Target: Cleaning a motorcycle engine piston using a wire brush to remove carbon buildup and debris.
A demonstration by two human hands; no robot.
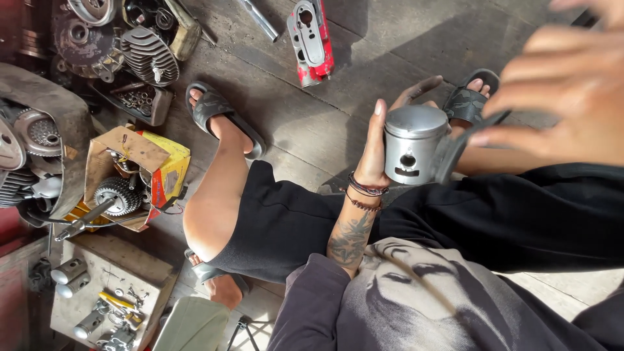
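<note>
My left hand (pixel 376 153), with bead bracelets at the wrist and a tattooed forearm, holds a grey metal piston (pixel 413 146) upright above my knees. Its flat crown faces up and the pin hole faces me. My right hand (pixel 565 84) is blurred at the upper right, close to the camera. Its fingertips pinch a dark strip (pixel 455 153) that lies against the piston's right side. I sit low in black shorts, with my feet in dark sandals (pixel 218 114) on a plank floor.
Engine parts crowd the left: a finned cylinder head (pixel 151 55), a tray of nuts (pixel 136 101), a torn cardboard box (pixel 162 166) holding a gear, and a flat box (pixel 97 260) of small parts. A red and white casing (pixel 311 40) lies ahead.
</note>
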